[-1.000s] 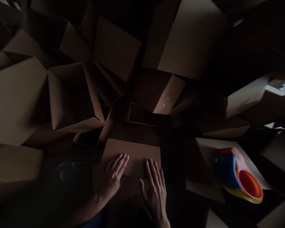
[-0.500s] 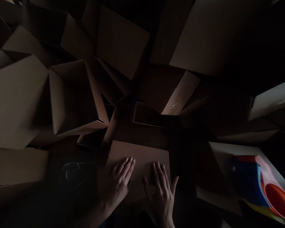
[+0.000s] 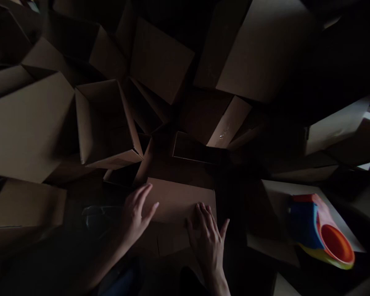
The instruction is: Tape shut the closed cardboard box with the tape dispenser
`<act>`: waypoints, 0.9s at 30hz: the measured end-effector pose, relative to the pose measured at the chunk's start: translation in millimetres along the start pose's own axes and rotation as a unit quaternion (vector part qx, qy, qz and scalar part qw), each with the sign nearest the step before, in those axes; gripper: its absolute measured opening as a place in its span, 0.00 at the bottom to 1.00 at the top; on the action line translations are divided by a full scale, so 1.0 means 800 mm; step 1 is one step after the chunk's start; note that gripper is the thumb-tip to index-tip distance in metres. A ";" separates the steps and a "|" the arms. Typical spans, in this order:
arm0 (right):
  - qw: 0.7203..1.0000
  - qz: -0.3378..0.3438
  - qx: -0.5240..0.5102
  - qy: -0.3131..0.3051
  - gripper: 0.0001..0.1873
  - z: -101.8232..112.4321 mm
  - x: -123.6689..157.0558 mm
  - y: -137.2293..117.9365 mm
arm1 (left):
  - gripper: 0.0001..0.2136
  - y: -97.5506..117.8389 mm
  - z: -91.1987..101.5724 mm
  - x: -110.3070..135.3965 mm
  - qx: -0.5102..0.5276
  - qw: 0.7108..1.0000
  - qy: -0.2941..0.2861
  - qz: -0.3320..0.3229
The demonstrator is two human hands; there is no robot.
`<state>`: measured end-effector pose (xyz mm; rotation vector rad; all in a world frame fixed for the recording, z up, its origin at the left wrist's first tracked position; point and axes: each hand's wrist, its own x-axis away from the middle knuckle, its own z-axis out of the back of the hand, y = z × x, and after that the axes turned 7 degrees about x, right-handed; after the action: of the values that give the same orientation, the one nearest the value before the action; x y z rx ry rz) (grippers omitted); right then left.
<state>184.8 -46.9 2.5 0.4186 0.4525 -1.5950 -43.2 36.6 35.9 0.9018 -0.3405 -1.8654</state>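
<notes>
A small brown cardboard box [image 3: 180,197] lies in front of me in dim light, its top flaps folded flat. My right hand [image 3: 207,235] rests flat on the near right part of the top, fingers spread. My left hand [image 3: 135,213] is at the box's left edge, fingers apart and lifted off the flap, holding nothing. A tape dispenser [image 3: 322,232] in red, blue, orange and yellow sits on a flat cardboard sheet [image 3: 276,193] to the right, away from both hands.
Several brown cardboard boxes are piled all around, among them an open box [image 3: 105,123] at left and a large one [image 3: 259,45] at the top right. A crumpled plastic bag [image 3: 97,218] lies in shadow left of my left hand. The scene is very dark.
My left hand has slid off the box top to its left edge and lifted. My right hand has stayed pressed on the flap, thumb spread wider than a second ago.
</notes>
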 end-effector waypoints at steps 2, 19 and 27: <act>1.000 -0.005 -0.008 -0.010 0.25 0.000 0.001 0.001 | 0.24 -0.018 -0.001 -0.005 0.034 0.995 0.059 0.068; 0.994 -0.031 -0.055 -0.087 0.33 0.004 0.010 0.006 | 0.35 -0.052 -0.007 -0.026 0.479 0.753 -0.057 0.448; 0.996 -0.023 -0.045 -0.078 0.34 0.000 0.008 0.006 | 0.36 -0.053 -0.009 -0.020 0.534 0.651 -0.096 0.530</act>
<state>189.0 -53.1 -0.9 0.2143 0.4151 -1.6321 -62.4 71.5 13.2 0.8622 -1.7953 -0.4768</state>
